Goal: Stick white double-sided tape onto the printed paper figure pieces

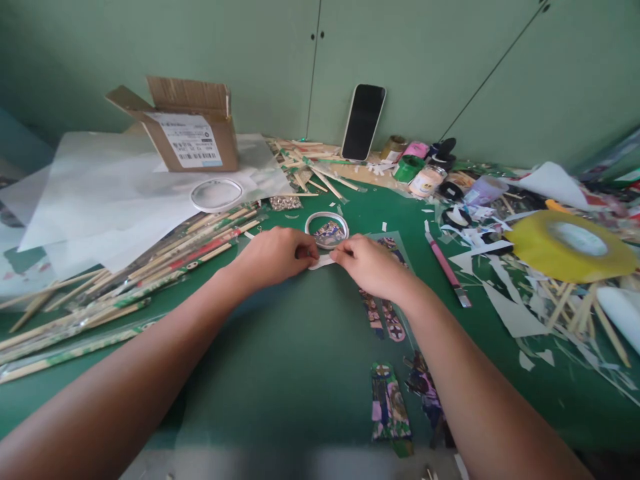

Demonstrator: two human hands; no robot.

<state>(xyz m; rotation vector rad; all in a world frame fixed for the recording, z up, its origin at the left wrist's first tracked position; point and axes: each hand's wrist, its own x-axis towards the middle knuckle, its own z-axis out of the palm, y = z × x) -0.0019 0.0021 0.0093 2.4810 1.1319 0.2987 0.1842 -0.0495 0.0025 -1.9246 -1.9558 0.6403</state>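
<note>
Head view: a green cutting mat (pixel 280 360) strewn with craft litter; two bare forearms reach in from the near edge
Far left: loose white paper sheets (pixel 100 200); an open brown cardboard box (pixel 190 133) behind them; a flat white plastic ring (pixel 217 195); nearer, a heap of thin wooden sticks (pixel 125 280)
Left of middle: the left hand (pixel 273 257), knuckles up; thumb and forefinger closed tight on the left end of a small white paper strip (pixel 323 262)
Middle: the strip lies low on the mat between both hands, just near of a small clear tape roll (pixel 327 230)
Right of middle: the right hand (pixel 370 267), fingertips pinched on the strip's right end
Right: a pink craft knife (pixel 447 268) lying apart; a wide yellow tape roll (pixel 570 247) among offcuts
Step in hand: seemingly holding the strip taut and flat, end to end
Handling: the strip looks thin and limp; whatever is done with it calls for even pinches on both ends, lest it tear or skew
</note>
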